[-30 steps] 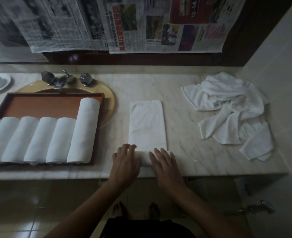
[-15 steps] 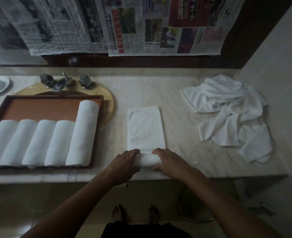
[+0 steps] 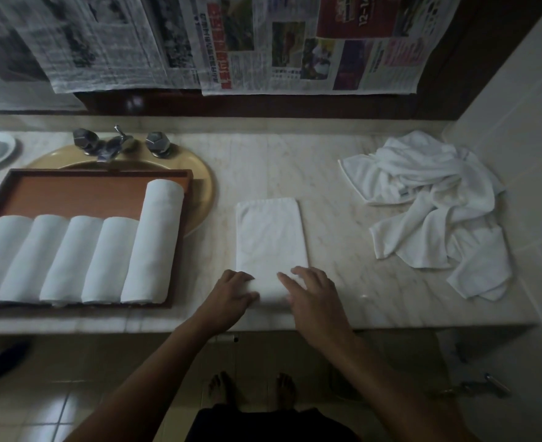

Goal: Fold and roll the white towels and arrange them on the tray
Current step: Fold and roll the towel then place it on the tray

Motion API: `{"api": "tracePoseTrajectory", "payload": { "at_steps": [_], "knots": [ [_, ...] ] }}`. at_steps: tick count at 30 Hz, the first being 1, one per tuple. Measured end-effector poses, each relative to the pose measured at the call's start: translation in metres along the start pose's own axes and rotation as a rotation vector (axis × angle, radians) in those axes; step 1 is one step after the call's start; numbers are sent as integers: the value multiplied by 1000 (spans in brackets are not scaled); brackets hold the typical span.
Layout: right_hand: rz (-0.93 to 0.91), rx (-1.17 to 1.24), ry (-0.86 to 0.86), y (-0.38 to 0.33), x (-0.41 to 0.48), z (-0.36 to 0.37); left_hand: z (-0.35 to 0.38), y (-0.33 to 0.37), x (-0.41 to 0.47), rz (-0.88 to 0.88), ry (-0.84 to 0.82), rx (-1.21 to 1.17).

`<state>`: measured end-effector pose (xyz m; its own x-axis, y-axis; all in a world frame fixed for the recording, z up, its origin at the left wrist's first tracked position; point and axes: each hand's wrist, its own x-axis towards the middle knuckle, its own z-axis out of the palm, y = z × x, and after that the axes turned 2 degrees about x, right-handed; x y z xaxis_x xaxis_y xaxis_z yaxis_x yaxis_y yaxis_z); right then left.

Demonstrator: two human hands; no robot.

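Now, left hand (image 3: 231,293): fingers curled over the left end of the roll, thumb on its near side, gripping it.
Right hand (image 3: 315,291): fingers fairly straight and spread, laid across the roll's right end, pressing rather than gripping.
Folded towel (image 3: 271,234): a long strip on the marble counter (image 3: 343,186) before me, near end rolled under my hands, the rest flat.
Tray (image 3: 81,193): to my left, rolled towels (image 3: 103,260) side by side along its near edge.
Loose towels (image 3: 432,199): a crumpled heap, well apart on my right.
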<state>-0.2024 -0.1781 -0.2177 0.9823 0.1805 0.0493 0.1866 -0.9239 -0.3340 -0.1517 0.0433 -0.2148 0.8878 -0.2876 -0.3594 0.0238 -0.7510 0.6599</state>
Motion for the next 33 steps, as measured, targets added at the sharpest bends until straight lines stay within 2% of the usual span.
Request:
{"api": "tracePoseTrajectory", "payload": {
  "at_steps": [4, 8, 10, 13, 19, 23, 29, 33],
  "knots": [
    [-99, -91, -22, -4, -13, 17, -3, 7, 2, 0, -4, 54],
    [-70, -104, -112, 2, -5, 19, 12, 13, -12, 178, 256, 391],
    [-76, -121, -135, 4, 3, 18, 25, 12, -16, 253, 201, 536],
    [-81, -146, -182, 6, 20, 13, 30, 7, -2, 223, 101, 642],
    [-116, -117, -319, 14, 53, -10, 6, 6, 25, 248, 45, 579],
    [-48, -17, -472, 11, 42, -27, 0, -1, 10, 303, -18, 562],
    [69, 81, -552, 14, 5, -25, 7, -17, -28, 395, -59, 422],
    [62, 138, -483, 18, 2, -26, 2, -23, -24, 383, -44, 293]
  ]
}}
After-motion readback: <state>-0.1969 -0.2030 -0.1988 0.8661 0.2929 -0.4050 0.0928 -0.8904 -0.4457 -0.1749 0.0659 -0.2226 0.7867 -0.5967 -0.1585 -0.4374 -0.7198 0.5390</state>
